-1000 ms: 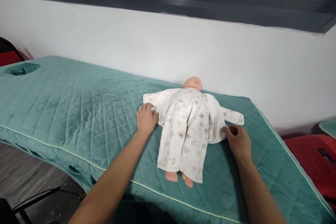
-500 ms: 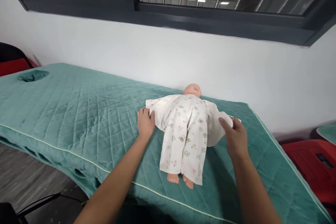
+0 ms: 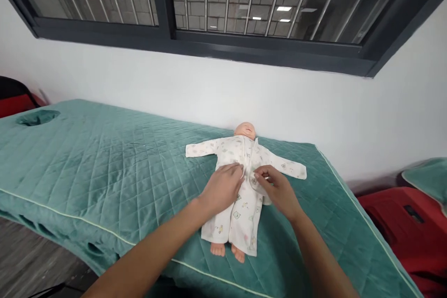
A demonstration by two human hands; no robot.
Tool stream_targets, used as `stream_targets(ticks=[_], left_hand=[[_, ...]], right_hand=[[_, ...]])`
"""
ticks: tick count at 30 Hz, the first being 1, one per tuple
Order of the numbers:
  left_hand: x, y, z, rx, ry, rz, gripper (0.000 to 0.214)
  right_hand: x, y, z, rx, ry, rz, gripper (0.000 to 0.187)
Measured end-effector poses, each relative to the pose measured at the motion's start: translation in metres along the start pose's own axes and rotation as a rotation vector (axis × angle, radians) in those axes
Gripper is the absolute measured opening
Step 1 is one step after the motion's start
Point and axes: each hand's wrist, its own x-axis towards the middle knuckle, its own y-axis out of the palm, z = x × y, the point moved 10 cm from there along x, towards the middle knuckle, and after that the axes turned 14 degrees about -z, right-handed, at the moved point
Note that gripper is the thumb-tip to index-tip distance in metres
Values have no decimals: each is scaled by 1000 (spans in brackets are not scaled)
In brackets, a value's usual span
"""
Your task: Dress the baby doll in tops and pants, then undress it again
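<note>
A baby doll (image 3: 245, 129) lies on its back on a teal quilted table (image 3: 104, 149), head toward the wall, bare feet toward me. It wears a white printed romper (image 3: 240, 214) with both sleeves spread sideways. My left hand (image 3: 223, 188) rests on the doll's belly, its fingers pinching the left front edge of the romper. My right hand (image 3: 274, 188) pinches the right front edge beside it, so both edges meet at the doll's middle.
A face hole (image 3: 37, 117) sits at the table's far left end. A white wall and a dark-framed barred window (image 3: 223, 4) run behind. A red object (image 3: 401, 223) stands to the right of the table, another red one (image 3: 14, 102) at far left.
Both hands moved inward from the romper's outer flaps to the doll's middle, folding the two front panels closed over the body. The sleeves now lie spread out. The camera tilted up.
</note>
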Motion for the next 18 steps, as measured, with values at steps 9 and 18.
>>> stream_targets(ticks=[9,18], left_hand=[[44,-8,55,-144,-210,-285,23],[115,69,116,-313,-681,123,13]], right_hand=[[87,-6,-36,-158,150,-331,38],[115,27,-81,-114,304,-291,34]])
